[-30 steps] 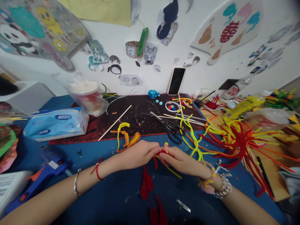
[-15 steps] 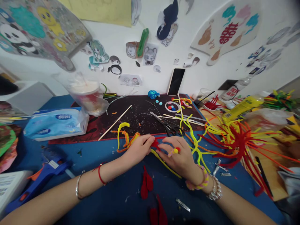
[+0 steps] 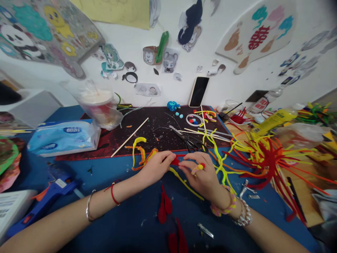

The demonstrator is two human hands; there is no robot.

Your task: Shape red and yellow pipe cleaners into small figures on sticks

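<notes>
Between my two hands, over the blue table point(image 3: 126, 218), is a small piece of red pipe cleaner point(image 3: 174, 161). My left hand point(image 3: 158, 165) pinches its left side between thumb and forefinger. My right hand point(image 3: 201, 172), wearing a pipe-cleaner ring point(image 3: 198, 168), has bent fingers at the right side of the piece, with the tips drawn together on it. Much of the red piece is covered by fingers. Below my hands lie red leaf-shaped pieces point(image 3: 164, 205), with more red pieces point(image 3: 178, 240) at the bottom edge. A yellow pipe cleaner point(image 3: 188, 186) runs under my right hand.
Black scissors point(image 3: 188, 140) and thin sticks point(image 3: 130, 137) lie on the dark mat point(image 3: 147, 123). A blue glue gun point(image 3: 56, 186) and tissue pack point(image 3: 64, 137) are at left. Red, orange and yellow pipe cleaners point(image 3: 271, 158) spread at right. A metal hair clip point(image 3: 205, 231) lies in front.
The fingertips of my right hand have drawn closer together beside the red piece, and that hand has shifted slightly. My left hand keeps its pinch. The whole view has moved a little.
</notes>
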